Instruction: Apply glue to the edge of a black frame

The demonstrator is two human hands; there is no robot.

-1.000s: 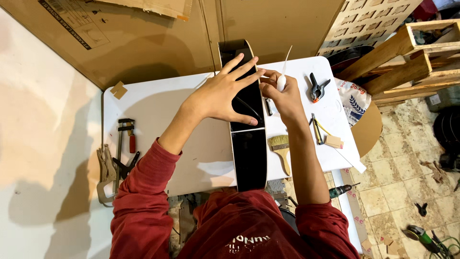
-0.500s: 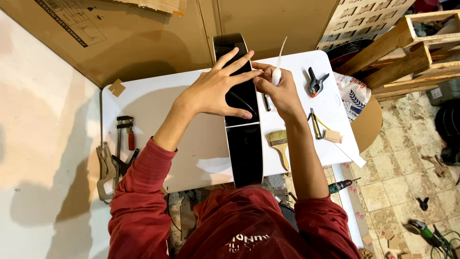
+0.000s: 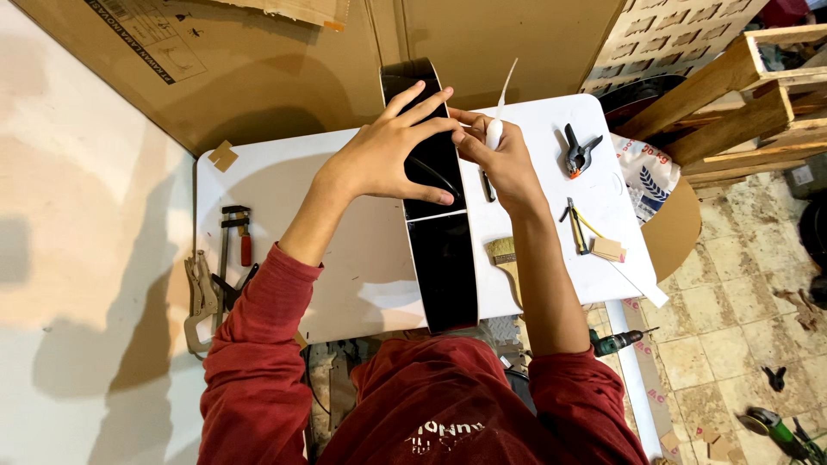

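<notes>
Both hands on the black guitar body (image 3: 442, 258), standing on edge on the white table (image 3: 284, 181).

Left hand (image 3: 383, 159) spread flat over its side; right hand (image 3: 500, 159) pinching a white strip (image 3: 498, 112) beside it.

A workshop: clamps (image 3: 222, 263) at left, pliers (image 3: 575, 226), a brush (image 3: 506, 263) on the white bench (image 3: 284, 185), timber frames (image 3: 732, 95) upper right

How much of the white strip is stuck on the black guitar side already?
Little that shows. The black guitar body stands on edge on the white table. The left hand steadies it, and the right hand pinches the white strip at the top edge. Most of the strip sticks up loose.
</notes>
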